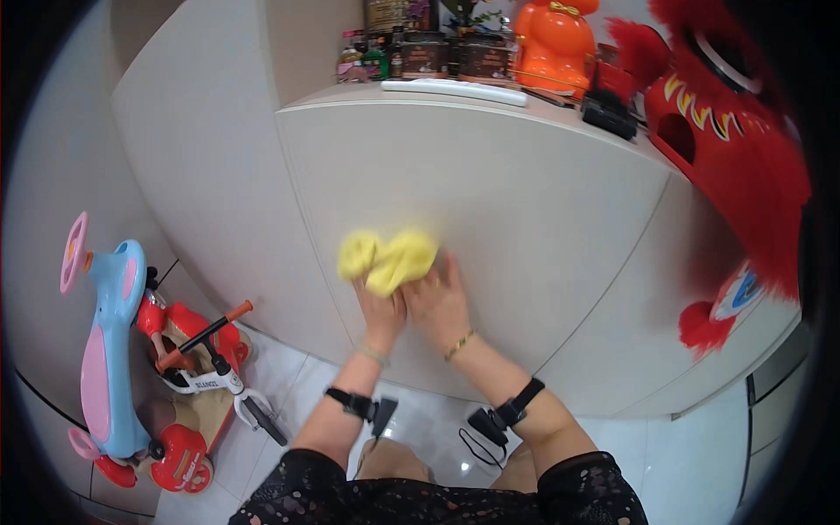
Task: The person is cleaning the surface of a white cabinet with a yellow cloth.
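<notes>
A bunched yellow cloth point(394, 258), blurred at its edges, lies against the pale front panel of a cabinet point(485, 197). My left hand point(382, 315) holds the cloth from below, its fingertips hidden in the folds. Close beside it, my right hand point(436, 305) grips the cloth's lower right part, while one finger stretches up along the panel. A bracelet circles each wrist. Black strapped devices point(371, 408) sit on both forearms, and a cable loop hangs from the right one.
On the cabinet top stand small bottles, dark jars point(423, 56), an orange figurine point(556, 46) and a long white object point(454, 92). A red lion-dance head point(741, 151) hangs over the right side. At left are a blue-and-pink ride-on toy point(115, 348) and a white balance bike point(210, 380).
</notes>
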The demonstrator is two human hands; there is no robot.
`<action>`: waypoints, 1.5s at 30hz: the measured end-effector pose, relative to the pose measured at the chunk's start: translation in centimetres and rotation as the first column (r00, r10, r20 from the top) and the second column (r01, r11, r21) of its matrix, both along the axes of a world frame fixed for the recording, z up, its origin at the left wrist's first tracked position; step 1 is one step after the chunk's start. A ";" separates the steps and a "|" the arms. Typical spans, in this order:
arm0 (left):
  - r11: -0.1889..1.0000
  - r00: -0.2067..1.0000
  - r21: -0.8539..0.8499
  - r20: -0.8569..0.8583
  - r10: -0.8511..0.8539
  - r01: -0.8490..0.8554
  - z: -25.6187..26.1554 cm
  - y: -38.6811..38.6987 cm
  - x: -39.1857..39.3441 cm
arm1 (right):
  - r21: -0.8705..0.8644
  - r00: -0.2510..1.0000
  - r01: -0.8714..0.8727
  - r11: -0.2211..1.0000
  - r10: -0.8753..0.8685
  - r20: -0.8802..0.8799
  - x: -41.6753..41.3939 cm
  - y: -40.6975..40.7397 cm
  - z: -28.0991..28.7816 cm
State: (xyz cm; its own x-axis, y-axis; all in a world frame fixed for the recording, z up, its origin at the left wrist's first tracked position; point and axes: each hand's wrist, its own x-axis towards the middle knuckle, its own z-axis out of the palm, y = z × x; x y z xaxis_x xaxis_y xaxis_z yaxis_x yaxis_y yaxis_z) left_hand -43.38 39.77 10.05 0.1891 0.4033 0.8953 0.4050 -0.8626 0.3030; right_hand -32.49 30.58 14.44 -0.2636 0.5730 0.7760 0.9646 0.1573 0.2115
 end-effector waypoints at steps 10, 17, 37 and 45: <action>0.981 0.950 0.110 -0.286 -0.123 0.160 8.4 -8.8 7.3 | 0.028 0.956 0.283 0.959 -0.279 -0.091 10.5 -10.6 3.0; 0.924 0.990 0.380 -0.139 0.009 0.044 21.8 -8.6 11.9 | 0.394 0.925 0.368 0.842 -0.289 -0.245 10.1 -7.7 15.3; 0.858 0.975 0.509 -0.147 0.169 -0.072 19.9 -13.1 18.2 | 0.392 0.959 0.268 0.880 -0.205 -0.194 16.8 -13.5 12.3; 0.944 0.966 0.329 -0.241 0.095 -0.011 12.3 -14.2 18.1 | 0.154 0.907 0.243 0.958 -0.168 -0.386 17.7 -13.2 2.9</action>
State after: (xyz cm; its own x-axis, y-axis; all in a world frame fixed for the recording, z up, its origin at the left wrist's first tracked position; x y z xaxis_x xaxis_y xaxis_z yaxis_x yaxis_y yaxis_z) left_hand -25.29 25.54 22.35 0.4100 0.1162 0.9046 0.4789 -0.8716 -0.1051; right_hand -14.82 17.37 17.31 0.1667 0.4119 0.8959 0.9860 -0.0608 -0.1555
